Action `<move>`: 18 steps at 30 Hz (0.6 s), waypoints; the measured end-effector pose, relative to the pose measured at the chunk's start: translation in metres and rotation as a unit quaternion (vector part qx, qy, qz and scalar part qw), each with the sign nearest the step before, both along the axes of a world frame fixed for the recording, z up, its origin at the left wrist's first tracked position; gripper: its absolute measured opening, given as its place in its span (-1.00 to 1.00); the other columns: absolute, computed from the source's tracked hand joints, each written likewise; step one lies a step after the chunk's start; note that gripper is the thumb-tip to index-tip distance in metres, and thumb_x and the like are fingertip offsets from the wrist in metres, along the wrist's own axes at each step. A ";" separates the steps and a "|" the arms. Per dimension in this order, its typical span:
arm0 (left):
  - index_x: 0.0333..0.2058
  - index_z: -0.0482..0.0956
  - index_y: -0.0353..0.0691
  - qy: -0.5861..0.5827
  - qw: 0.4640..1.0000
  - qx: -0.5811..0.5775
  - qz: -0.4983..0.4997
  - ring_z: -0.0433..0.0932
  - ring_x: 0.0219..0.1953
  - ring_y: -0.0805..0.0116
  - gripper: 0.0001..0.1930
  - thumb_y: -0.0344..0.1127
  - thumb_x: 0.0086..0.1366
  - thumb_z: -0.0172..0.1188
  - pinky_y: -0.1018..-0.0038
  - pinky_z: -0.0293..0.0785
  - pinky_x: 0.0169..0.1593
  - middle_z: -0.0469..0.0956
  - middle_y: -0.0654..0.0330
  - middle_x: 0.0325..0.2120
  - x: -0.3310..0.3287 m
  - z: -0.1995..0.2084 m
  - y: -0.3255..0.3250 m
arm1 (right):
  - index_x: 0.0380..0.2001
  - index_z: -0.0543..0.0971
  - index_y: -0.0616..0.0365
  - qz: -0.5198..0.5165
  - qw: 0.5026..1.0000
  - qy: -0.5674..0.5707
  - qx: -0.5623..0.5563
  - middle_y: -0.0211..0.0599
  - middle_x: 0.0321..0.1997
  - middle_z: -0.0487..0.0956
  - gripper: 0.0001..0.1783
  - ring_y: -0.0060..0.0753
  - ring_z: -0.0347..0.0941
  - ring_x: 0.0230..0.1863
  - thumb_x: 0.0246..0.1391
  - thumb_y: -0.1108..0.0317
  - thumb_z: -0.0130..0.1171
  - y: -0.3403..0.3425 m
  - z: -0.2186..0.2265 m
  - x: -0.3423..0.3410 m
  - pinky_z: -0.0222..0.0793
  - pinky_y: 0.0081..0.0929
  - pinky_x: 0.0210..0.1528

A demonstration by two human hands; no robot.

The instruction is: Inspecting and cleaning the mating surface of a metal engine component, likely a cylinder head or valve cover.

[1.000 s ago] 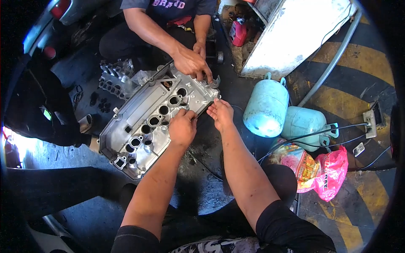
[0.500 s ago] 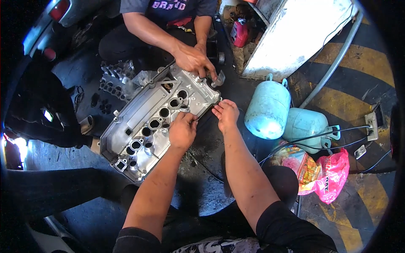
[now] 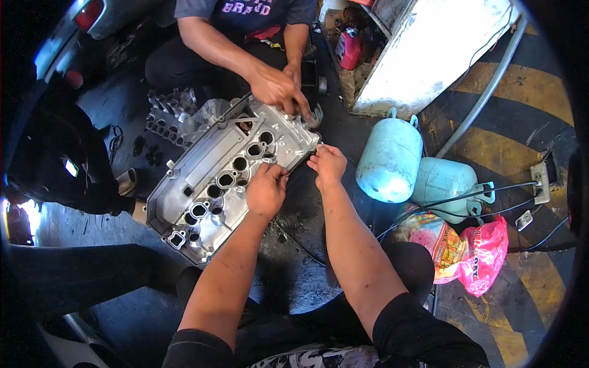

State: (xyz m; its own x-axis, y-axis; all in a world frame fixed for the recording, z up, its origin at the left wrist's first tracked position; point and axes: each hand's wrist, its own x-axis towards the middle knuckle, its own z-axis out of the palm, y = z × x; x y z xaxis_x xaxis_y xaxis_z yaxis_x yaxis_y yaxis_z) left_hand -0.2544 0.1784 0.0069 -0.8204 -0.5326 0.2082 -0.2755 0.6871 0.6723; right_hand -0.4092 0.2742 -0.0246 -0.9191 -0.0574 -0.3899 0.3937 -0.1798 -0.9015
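A silver metal engine valve cover (image 3: 205,178) with a row of round holes lies tilted across the floor in front of me. My left hand (image 3: 267,189) is at its near right edge, fingertips pinched on a thin black rubber gasket (image 3: 299,167) along the rim. My right hand (image 3: 329,165) is at the cover's right corner, its fingers closed together there; the gasket between them is mostly hidden. A co-worker's hand (image 3: 277,89) rests on the cover's far end, fingers near a curved metal fitting (image 3: 316,116).
Two light-blue gas cylinders (image 3: 388,159) stand to the right, beside a pink plastic bag (image 3: 483,256) and black cables (image 3: 491,196). A white panel (image 3: 423,58) stands behind them. Metal engine parts (image 3: 169,116) lie left of the cover. Someone's dark-clothed leg (image 3: 61,159) is at far left.
The co-worker's fingers have drawn slightly left at the cover's far end. My right hand has shifted very slightly at the corner; my left hand stays in almost the same place.
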 end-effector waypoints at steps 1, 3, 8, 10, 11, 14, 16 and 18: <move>-0.18 0.67 -0.11 0.015 1.000 -0.014 -0.002 0.63 -0.22 -0.12 -0.84 -0.34 0.25 0.36 0.08 0.54 -0.14 0.57 0.04 -0.24 0.000 0.000 0.000 | -0.14 0.59 0.26 -0.018 0.998 -0.043 -0.049 -0.25 -0.31 0.58 -0.81 -0.42 0.55 -0.43 0.24 0.41 0.30 0.000 0.000 -0.001 0.62 -0.41 -0.46; -0.18 0.68 -0.11 0.012 1.000 -0.011 -0.002 0.63 -0.22 -0.12 -0.84 -0.35 0.25 0.36 0.08 0.54 -0.14 0.56 0.04 -0.24 0.000 0.001 0.000 | -0.14 0.55 0.24 -0.023 0.995 -0.065 -0.066 -0.22 -0.29 0.56 -0.80 -0.36 0.55 -0.42 0.24 0.41 0.29 -0.001 0.000 -0.003 0.63 -0.35 -0.44; -0.18 0.67 -0.12 0.016 1.000 -0.003 0.000 0.62 -0.22 -0.12 -0.84 -0.35 0.25 0.35 0.09 0.55 -0.15 0.56 0.03 -0.24 -0.002 0.002 0.001 | -0.10 0.48 0.18 -0.001 0.991 -0.089 -0.097 -0.17 -0.25 0.53 -0.76 -0.28 0.54 -0.39 0.23 0.42 0.28 0.001 -0.001 -0.009 0.66 -0.20 -0.36; -0.18 0.67 -0.12 0.009 1.000 0.009 0.000 0.62 -0.20 -0.11 -0.84 -0.36 0.25 0.35 0.10 0.54 -0.13 0.56 0.04 -0.23 -0.002 0.002 0.001 | -0.04 0.48 0.17 0.014 0.991 -0.093 -0.093 -0.20 -0.21 0.54 -0.70 -0.28 0.54 -0.34 0.22 0.39 0.30 0.004 -0.001 -0.012 0.65 -0.18 -0.33; -0.18 0.67 -0.12 0.008 1.000 0.008 0.002 0.62 -0.20 -0.11 -0.84 -0.36 0.25 0.35 0.10 0.54 -0.13 0.56 0.04 -0.23 -0.001 0.002 0.000 | -0.04 0.48 0.17 0.016 0.991 -0.094 -0.093 -0.20 -0.21 0.54 -0.70 -0.28 0.54 -0.34 0.22 0.39 0.30 0.005 0.000 -0.013 0.65 -0.18 -0.33; -0.17 0.67 -0.07 -0.006 1.000 0.016 0.001 0.62 -0.15 -0.11 -0.84 -0.32 0.27 0.34 0.06 0.56 -0.06 0.58 0.10 -0.18 0.002 0.003 -0.001 | -0.01 0.51 0.16 0.045 0.996 -0.068 -0.038 -0.26 -0.18 0.55 -0.68 -0.31 0.54 -0.30 0.22 0.32 0.31 0.011 0.004 -0.021 0.63 -0.23 -0.33; -0.17 0.66 -0.08 0.002 1.000 0.009 -0.001 0.61 -0.15 -0.11 -0.85 -0.33 0.27 0.33 0.06 0.56 -0.06 0.58 0.10 -0.19 0.001 0.003 -0.001 | -0.07 0.58 0.16 0.033 0.999 -0.032 0.000 -0.32 -0.19 0.58 -0.70 -0.35 0.53 -0.28 0.22 0.25 0.32 0.010 0.008 -0.035 0.62 -0.26 -0.30; -0.18 0.66 -0.08 -0.001 1.000 0.013 -0.004 0.61 -0.15 -0.11 -0.85 -0.33 0.27 0.33 0.06 0.56 -0.06 0.58 0.11 -0.18 0.002 0.002 -0.002 | -0.12 0.61 0.16 0.063 0.997 -0.023 0.025 -0.32 -0.20 0.59 -0.73 -0.37 0.53 -0.26 0.22 0.23 0.34 0.009 0.010 -0.043 0.62 -0.26 -0.30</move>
